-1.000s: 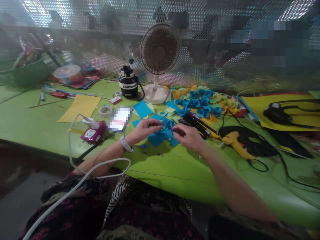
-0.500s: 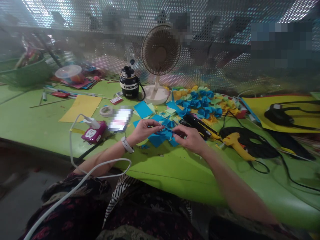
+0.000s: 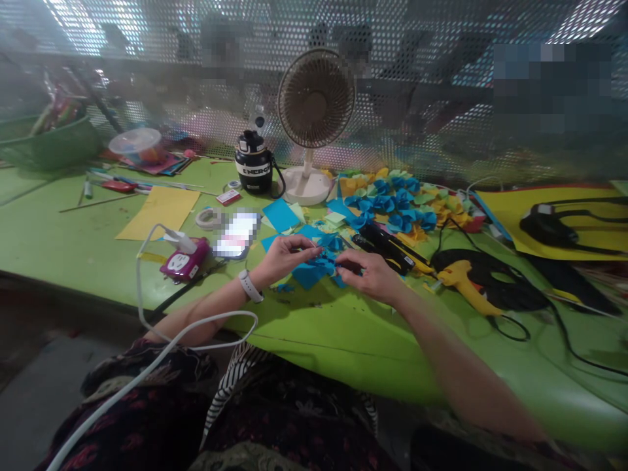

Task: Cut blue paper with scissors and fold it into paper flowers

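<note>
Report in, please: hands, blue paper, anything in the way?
Left hand, right hand both at blue paper; hold unclear. Black tool close by right hand, might crowd it. Glue gun farther right.

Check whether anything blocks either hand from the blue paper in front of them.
Nothing visible does: the left hand and right hand are right at the blue paper. The black tool lies just beyond the right hand, and the yellow glue gun farther right; neither comes between.
</note>
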`<control>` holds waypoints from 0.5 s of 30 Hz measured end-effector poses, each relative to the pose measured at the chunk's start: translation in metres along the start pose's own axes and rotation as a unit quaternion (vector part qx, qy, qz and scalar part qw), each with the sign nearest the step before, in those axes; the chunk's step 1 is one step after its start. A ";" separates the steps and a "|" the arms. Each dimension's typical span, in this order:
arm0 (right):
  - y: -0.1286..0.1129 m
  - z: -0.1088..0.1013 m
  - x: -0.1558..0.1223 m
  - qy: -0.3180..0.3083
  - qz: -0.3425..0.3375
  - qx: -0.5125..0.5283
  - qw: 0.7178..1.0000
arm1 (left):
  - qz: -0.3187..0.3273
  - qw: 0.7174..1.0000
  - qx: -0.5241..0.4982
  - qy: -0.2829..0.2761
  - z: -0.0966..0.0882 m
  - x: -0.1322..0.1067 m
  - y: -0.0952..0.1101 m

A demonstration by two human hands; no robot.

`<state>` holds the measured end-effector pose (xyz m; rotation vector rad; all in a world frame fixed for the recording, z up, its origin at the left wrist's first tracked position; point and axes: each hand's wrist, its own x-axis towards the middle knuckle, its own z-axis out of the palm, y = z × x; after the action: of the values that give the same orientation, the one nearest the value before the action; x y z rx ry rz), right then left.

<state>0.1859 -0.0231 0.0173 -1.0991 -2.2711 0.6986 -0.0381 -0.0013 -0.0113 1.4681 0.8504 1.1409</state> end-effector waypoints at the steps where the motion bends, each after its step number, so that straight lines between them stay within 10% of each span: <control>1: 0.000 0.000 0.000 -0.005 0.005 0.007 1.000 | -0.002 1.000 -0.010 -0.001 0.000 0.000 0.000; 15: 0.002 0.024 0.000 0.067 0.018 0.031 0.997 | 0.006 0.990 -0.104 0.096 0.007 -0.002 0.000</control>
<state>0.1718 -0.0274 -0.0013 -1.1254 -2.1082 0.6835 -0.0325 -0.0051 -0.0119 1.2081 0.8268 1.3539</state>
